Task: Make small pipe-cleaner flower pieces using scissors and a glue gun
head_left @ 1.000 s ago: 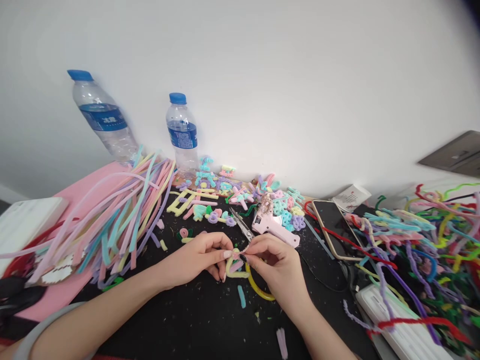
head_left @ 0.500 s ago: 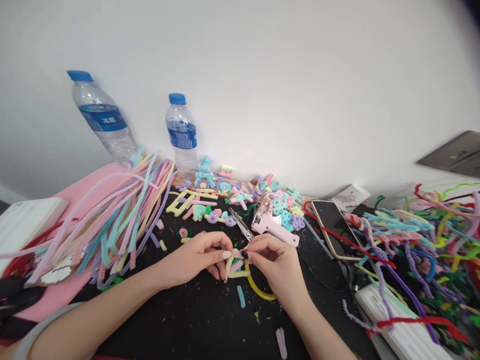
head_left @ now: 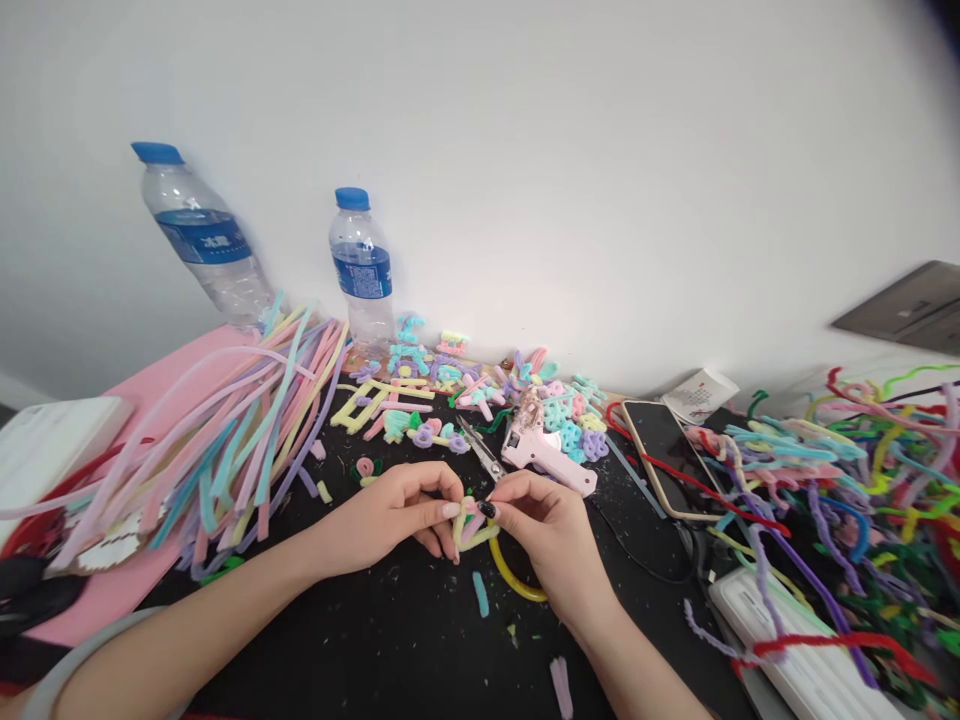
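My left hand (head_left: pixel 412 515) pinches the left side of a small fuzzy piece (head_left: pixel 468 532), made of pale yellow, pink and green pipe cleaner. On the right side of that piece, the thumb and forefinger of my right hand (head_left: pixel 536 525) are pressed together. Yellow-handled scissors (head_left: pixel 517 580) lie partly under my right hand, blades pointing up and left. Just beyond them rests a pink glue gun (head_left: pixel 547 455). A short blue piece (head_left: pixel 481 594) is on the black table below the hands.
Long pastel pipe cleaners (head_left: pixel 247 430) cover the left, near two bottles (head_left: pixel 364 270). Small shaped pieces (head_left: pixel 480 390) line the wall. To the right are a phone (head_left: pixel 667 460), a white power strip (head_left: pixel 802 640) and tangled coloured stems (head_left: pixel 862 500).
The held piece has turned slightly between my fingers. Both hands stay in nearly the same place, and the whole view has shifted very slightly.
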Available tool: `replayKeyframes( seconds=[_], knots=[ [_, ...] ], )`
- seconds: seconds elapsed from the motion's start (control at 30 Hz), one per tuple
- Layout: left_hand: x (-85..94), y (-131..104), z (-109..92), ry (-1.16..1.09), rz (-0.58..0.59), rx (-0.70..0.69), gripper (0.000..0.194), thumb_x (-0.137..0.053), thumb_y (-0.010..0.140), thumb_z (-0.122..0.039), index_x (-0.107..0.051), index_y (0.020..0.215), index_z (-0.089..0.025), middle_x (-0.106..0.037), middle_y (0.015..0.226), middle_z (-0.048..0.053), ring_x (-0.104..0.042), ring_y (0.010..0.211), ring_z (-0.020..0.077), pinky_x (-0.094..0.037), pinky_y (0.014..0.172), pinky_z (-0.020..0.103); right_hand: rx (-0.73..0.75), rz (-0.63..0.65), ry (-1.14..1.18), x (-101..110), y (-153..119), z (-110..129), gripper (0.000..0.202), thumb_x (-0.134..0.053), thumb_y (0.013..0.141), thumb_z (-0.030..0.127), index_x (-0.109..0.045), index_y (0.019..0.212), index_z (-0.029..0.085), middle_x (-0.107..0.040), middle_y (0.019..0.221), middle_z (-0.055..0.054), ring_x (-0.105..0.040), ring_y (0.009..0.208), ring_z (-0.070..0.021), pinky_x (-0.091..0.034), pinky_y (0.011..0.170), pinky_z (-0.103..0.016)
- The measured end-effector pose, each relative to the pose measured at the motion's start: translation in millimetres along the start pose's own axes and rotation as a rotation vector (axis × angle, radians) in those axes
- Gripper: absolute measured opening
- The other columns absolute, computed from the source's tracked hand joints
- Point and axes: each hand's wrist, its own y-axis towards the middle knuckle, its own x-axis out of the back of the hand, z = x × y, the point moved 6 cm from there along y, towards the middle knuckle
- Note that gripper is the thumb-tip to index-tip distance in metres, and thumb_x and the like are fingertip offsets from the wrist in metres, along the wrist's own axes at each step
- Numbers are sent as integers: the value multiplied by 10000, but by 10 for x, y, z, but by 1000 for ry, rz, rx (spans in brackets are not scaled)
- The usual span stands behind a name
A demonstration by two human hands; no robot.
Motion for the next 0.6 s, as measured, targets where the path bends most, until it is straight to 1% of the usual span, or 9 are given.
replayKeyframes(
  seconds=[0.17,0.27,0.3,0.37,0.43,0.5,0.57,0.6],
  knots=[
    [0,2,2,12,6,-9,143,-522,877,-310,-530,869,-167,-685,754,20,-678,693,155,-515,650,256,-14,12,10,-30,7,1,175,-758,638,298,-646,655,166,-593,695,3,-532,648,-126,-429,609,-237],
    [11,-5,-23,86,-32,-56,126,-502,881,-289,-548,874,-172,-678,763,26,-670,722,165,-520,676,272,48,-19,-5,-15,13,39,192,-759,645,299,-632,722,176,-558,684,17,-497,624,-113,-410,584,-226],
    [29,-13,-49,144,-69,-98,125,-493,882,-278,-561,867,-175,-670,777,28,-662,733,167,-518,682,273,74,-46,-10,6,13,52,209,-753,655,305,-625,767,182,-541,673,25,-481,607,-108,-398,561,-220],
    [72,-50,-137,325,-173,-229,148,-472,888,-252,-594,840,-184,-653,814,36,-640,767,169,-507,708,274,101,-107,-14,63,7,63,240,-724,697,336,-599,843,192,-510,656,36,-442,561,-96,-357,497,-206],
    [91,-115,-242,527,-270,-379,176,-459,893,-222,-626,841,-197,-648,863,46,-620,823,177,-486,761,276,77,-119,-23,94,0,45,231,-667,755,387,-570,823,189,-476,614,46,-390,505,-81,-294,439,-197],
    [68,-178,-307,669,-306,-486,193,-460,896,-199,-652,897,-211,-655,925,56,-606,897,186,-462,831,274,31,-68,-51,77,-8,24,276,-602,804,439,-544,736,178,-418,546,60,-325,459,-69,-234,411,-197],
    [28,-220,-326,727,-299,-539,213,-467,897,-183,-667,956,-222,-658,988,59,-602,942,188,-448,870,262,-1,3,-82,33,-18,20,347,-553,828,480,-528,672,171,-366,497,69,-279,439,-65,-199,403,-201],
    [7,-233,-324,737,-291,-549,224,-468,898,-179,-674,970,-228,-659,1006,57,-602,948,187,-445,875,256,-9,26,-95,14,-23,24,365,-545,828,491,-529,660,168,-365,494,68,-270,437,-64,-190,401,-203]
  ],
)
